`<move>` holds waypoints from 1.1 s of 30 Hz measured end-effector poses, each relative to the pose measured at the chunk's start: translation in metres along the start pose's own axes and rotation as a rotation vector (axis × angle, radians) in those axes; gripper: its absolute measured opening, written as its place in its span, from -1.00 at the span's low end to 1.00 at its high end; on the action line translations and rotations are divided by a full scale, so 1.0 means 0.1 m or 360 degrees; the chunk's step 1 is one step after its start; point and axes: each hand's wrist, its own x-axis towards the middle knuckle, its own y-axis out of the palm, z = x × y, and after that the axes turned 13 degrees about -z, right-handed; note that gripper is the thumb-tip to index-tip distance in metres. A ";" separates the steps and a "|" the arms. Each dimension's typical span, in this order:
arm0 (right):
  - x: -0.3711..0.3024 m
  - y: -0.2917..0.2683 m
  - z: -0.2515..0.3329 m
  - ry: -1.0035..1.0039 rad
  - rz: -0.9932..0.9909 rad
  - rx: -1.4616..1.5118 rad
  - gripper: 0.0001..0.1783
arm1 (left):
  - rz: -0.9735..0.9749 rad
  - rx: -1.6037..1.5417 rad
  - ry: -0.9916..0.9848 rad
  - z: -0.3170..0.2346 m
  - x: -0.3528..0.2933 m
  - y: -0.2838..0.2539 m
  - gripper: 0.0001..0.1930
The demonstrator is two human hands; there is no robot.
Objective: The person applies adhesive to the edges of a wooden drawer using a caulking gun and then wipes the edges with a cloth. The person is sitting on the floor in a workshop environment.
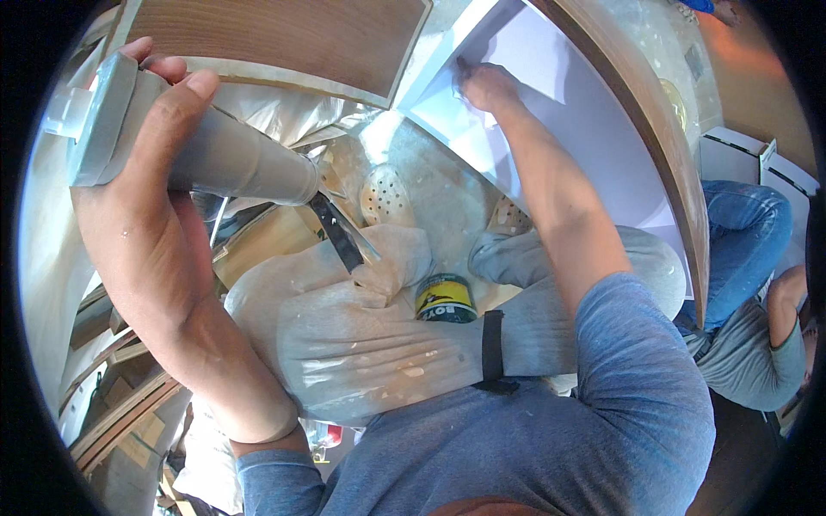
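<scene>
- Grey all along its barrel, a cylindrical tool (245, 159) is at the person's upper left, raised above the lap, its wide pale end outward and its narrower end angled down toward the knees.
- The left hand (159, 129) wraps this tool near the wide end, its grip closed around the barrel with the thumb laid over the near side.
- A flat black strip (335, 232) shows just below the narrow end, slanting toward the trousers (361, 344).
- The right hand (489, 89) reaches into a white-lined box (551, 77), fingertips near an inner corner; whether its grip is pinching anything, I cannot tell.
- A brown edge (645, 95) bounds the right side of that box.
- A green and yellow can (445, 298) sits between the legs.
- Beyond the knees, a perforated shoe (385, 193) rests on the dusty floor.
- A brown wooden panel (301, 43) is at the top, left of the box.
- A co-worker in blue jeans (748, 232) is at the far right.
</scene>
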 end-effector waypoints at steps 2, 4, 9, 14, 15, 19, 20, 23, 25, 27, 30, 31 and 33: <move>0.03 0.04 -0.02 0.0031 -0.0038 0.0033 -0.35 | 0.0023 -0.0010 0.0019 0.01 0.00 0.00 -0.49; 0.02 0.06 -0.03 0.0045 -0.0037 0.0041 -0.37 | 0.0033 -0.0034 0.0040 0.02 0.02 0.00 -0.50; -0.16 0.03 -0.01 0.0019 -0.0351 0.0330 -0.38 | 0.0020 -0.0005 0.0004 0.04 0.04 -0.01 -0.51; -0.19 -0.03 0.05 0.0083 -0.0285 0.0246 -0.39 | 0.0047 -0.0071 -0.0016 0.04 0.04 -0.01 -0.52; -0.16 -0.02 0.05 0.0096 -0.0194 0.0209 -0.39 | 0.0042 -0.0044 0.0014 0.04 0.04 -0.02 -0.52; 0.03 0.04 -0.02 0.0049 -0.0045 0.0107 -0.39 | 0.0039 -0.0007 0.0000 0.03 0.05 0.00 -0.48; 0.05 0.05 -0.06 0.0015 -0.0020 0.0100 -0.40 | 0.0038 -0.0017 -0.0027 0.03 0.05 0.01 -0.48; 0.05 0.08 -0.20 -0.0004 -0.0224 0.0826 -0.48 | 0.0031 -0.0072 -0.0116 0.01 0.05 0.04 -0.46; -0.01 0.09 -0.27 0.0473 0.0334 0.1880 -0.57 | 0.0026 -0.0084 -0.0127 -0.02 0.04 0.05 -0.46; -0.06 0.11 -0.30 0.0718 0.0499 0.2517 -0.61 | 0.0010 -0.0100 -0.0138 -0.04 0.01 0.07 -0.45; -0.07 0.17 -0.25 0.0996 0.0767 0.3255 -0.67 | 0.0004 -0.0168 -0.0132 -0.05 0.02 0.09 -0.44; -0.05 0.19 -0.23 0.0887 0.0684 0.3330 -0.70 | 0.0010 -0.0190 -0.0138 -0.05 0.02 0.10 -0.44; -0.01 0.23 -0.18 0.0854 0.0680 0.3483 -0.75 | 0.0038 -0.0188 -0.0146 -0.05 0.03 0.10 -0.44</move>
